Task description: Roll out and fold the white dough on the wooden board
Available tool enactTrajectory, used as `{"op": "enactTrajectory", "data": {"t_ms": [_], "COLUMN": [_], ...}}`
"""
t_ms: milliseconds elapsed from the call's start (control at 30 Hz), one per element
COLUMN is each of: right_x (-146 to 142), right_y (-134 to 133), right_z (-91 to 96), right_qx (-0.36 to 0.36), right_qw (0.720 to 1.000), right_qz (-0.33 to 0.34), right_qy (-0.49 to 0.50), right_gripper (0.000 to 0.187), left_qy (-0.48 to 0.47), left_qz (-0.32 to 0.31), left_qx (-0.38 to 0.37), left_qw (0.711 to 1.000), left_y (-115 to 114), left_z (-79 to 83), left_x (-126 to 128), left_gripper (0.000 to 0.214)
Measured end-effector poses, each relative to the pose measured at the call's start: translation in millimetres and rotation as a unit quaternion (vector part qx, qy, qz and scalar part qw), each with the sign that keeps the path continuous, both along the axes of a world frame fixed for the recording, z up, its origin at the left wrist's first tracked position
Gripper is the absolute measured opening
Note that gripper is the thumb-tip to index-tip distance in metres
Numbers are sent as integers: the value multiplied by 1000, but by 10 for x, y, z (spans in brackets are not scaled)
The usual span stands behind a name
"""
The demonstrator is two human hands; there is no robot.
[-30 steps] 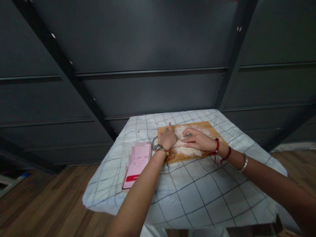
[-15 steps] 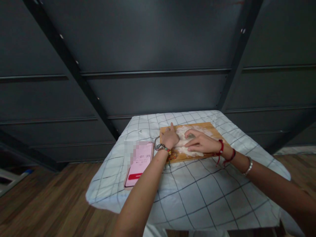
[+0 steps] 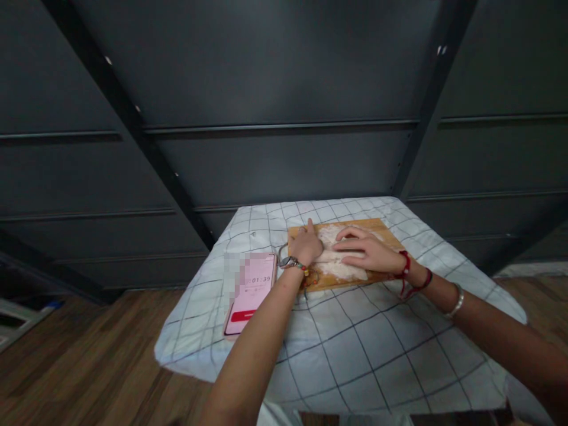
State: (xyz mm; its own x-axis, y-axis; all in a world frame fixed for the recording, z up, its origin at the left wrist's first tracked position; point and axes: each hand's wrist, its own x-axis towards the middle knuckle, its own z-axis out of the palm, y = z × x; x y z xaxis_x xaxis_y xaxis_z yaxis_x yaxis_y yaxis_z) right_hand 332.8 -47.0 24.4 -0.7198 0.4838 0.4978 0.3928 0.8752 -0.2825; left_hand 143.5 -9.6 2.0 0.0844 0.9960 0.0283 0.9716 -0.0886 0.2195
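Observation:
A wooden board (image 3: 390, 236) lies on the table, dusted with white flour (image 3: 337, 272). A pale strip that looks like dough (image 3: 331, 257) rests in the flour between my hands. My left hand (image 3: 306, 244) lies over the board's left end with fingers apart, one pointing to the far edge; its palm side is hidden. From the right, my right hand (image 3: 373, 251) hovers over or touches the flour, fingers curved and spread, with nothing visible gripped. Whether its fingertips touch the pale strip, I cannot tell.
A phone (image 3: 252, 296) with a lit pink screen lies left of my left forearm. The table wears a white checked cloth (image 3: 337, 337). Behind it stands a dark panelled wall (image 3: 284, 165), and wooden floor (image 3: 128, 355) shows at the left.
My right hand has shifted slightly right and its fingers have spread, uncovering more of the pale strip. The left hand stays at the board's left end.

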Motion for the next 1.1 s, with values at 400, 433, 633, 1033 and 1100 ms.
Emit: {"op": "enactTrajectory", "data": {"t_ms": [400,433,633,1033,1100], "right_x": [222,228,321,192,196], "right_y": [220,224,199,-74,-62], "right_z": [-48,-44,5,-89,-95], "right_qx": [-139,-144,-114,111,104], "right_qw": [975,976,981,975,974], "right_qz": [-120,-115,-155,-33,-44], "right_qy": [-127,-118,-15,-189,-198], "right_gripper": [64,65,61,38,37], "left_qy": [-14,-17,-29,2,19], "left_qz": [10,9,16,37,45], "left_qx": [-11,-9,-9,12,19], "left_qw": [1000,1000,999,999,999], "left_y": [-22,-19,-9,-8,-9], "left_z": [26,18,3,107,149], "left_x": [4,0,-5,49,73], "left_gripper": [72,72,72,67,64]}}
